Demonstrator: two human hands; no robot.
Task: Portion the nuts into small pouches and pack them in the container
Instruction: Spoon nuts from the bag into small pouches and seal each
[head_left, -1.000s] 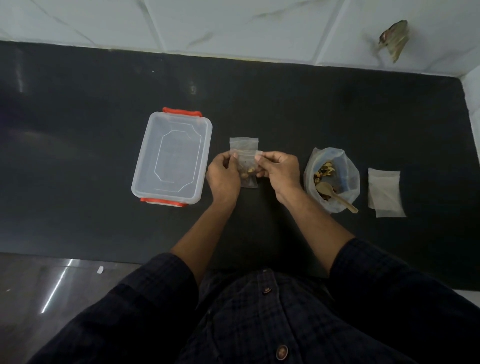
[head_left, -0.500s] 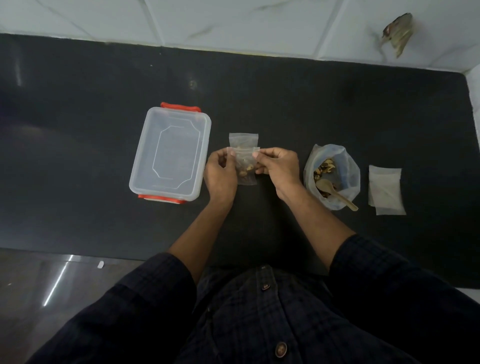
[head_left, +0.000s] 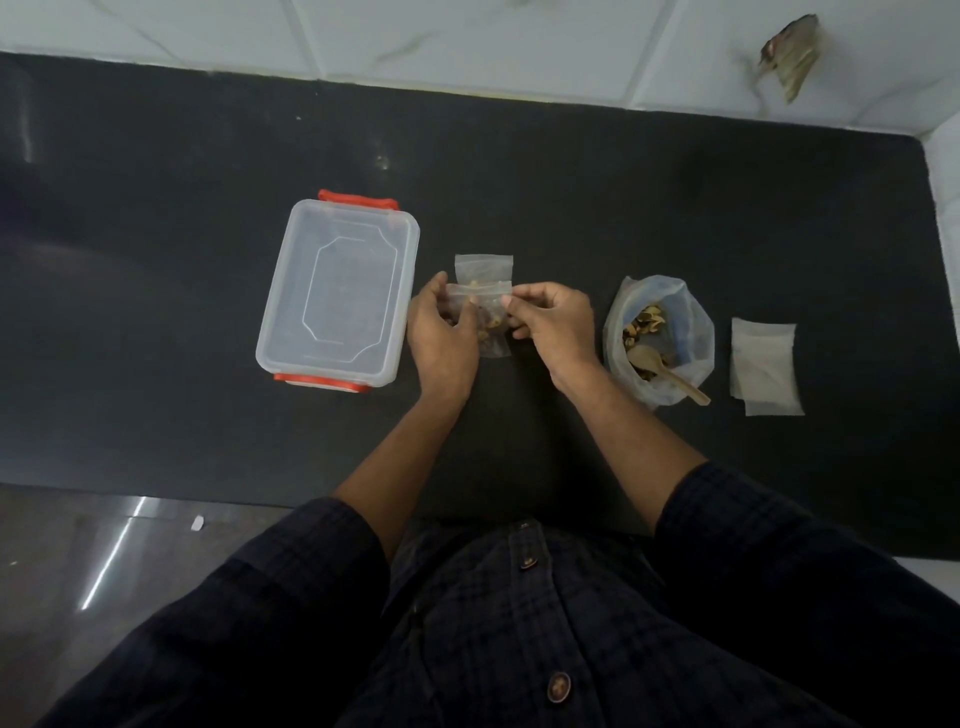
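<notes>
1. A dark, matte black countertop fills most of the frame, faintly glossy, with pale reflections near its upper centre.
2. White tiled wall with grey veining runs along the top edge; a brownish scrap clings to it at the upper right.
3. At the lower left, a polished grey floor shows streaks of reflected light.
4. At frame centre, a person in a dark checked shirt holds a small clear pouch of nuts just above the counter: the left hand pinches its left top edge, the right hand pinches the right top edge, fingers curled on the strip.
5. A second clear pouch lies flat just behind the held one.
6. Left of the hands sits a clear plastic container with red clasps at its near and far ends, its lid on; whether the lid is latched cannot be told.
7. Right of the hands stands an open plastic bag of nuts with a wooden spoon resting in it, handle pointing to the lower right.
8. Farther right, a small stack of empty pouches lies flat on the counter.
</notes>
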